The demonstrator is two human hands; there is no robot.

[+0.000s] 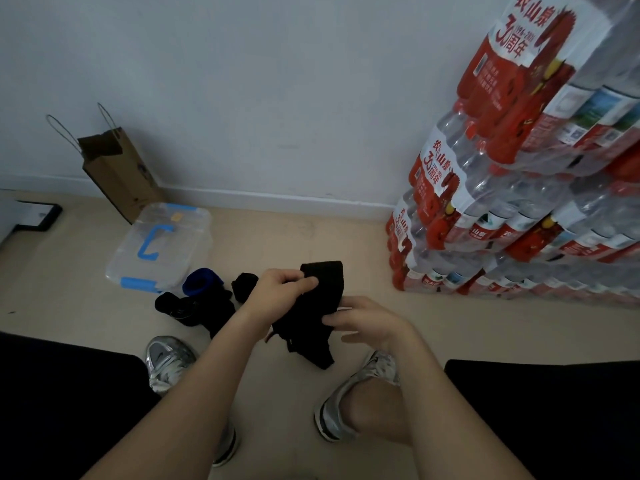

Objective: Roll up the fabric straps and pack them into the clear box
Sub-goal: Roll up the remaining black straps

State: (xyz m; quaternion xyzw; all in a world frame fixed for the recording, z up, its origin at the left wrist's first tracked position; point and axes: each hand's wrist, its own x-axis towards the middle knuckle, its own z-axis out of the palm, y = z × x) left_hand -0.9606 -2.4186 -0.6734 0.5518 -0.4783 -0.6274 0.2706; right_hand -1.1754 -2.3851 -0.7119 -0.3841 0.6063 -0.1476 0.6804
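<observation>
Left hand [280, 289] is gripping the black strap [311, 330] up top, right hand [367, 323] pinching lower; loose tail is dangling, probably risking a slack, unravelling roll.

The beige floor [311, 237] before me carries a clear plastic blue-latched box [159, 244], rolled black and blue fabric straps [202, 282], a brown paper bag [121, 178] and stacked water-bottle packs [519, 202].

Bottle packs [502, 209] are cut off by the right edge; the strap [311, 327] is partly hidden under the left hand [280, 289].
</observation>
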